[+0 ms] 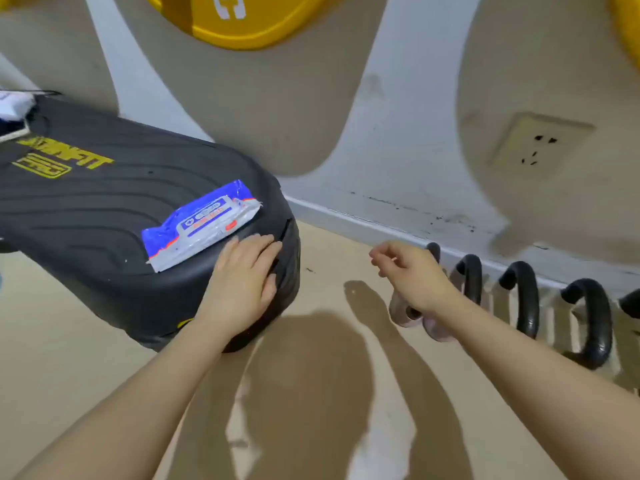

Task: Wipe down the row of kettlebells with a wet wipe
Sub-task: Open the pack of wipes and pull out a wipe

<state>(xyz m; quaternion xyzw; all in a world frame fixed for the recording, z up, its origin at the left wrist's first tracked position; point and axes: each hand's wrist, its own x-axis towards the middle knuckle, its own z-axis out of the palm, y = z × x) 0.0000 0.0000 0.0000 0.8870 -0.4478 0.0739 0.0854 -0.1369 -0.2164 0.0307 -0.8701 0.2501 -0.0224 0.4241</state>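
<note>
A blue and white pack of wet wipes (202,225) lies on the near end of a black step platform (86,202). My left hand (244,271) rests flat on the platform's rounded end, just right of the pack, fingers straight. A row of kettlebells (526,296) with black handles stands on the floor along the wall at right. My right hand (408,271) hovers in front of the leftmost kettlebell (407,311), fingers loosely curled, holding nothing that I can see. No loose wipe is in view.
The wall (398,133) with a power socket (540,147) runs behind the kettlebells. Yellow discs (242,22) hang above. A white item (14,102) sits at the platform's far left. Beige floor (311,393) lies in front.
</note>
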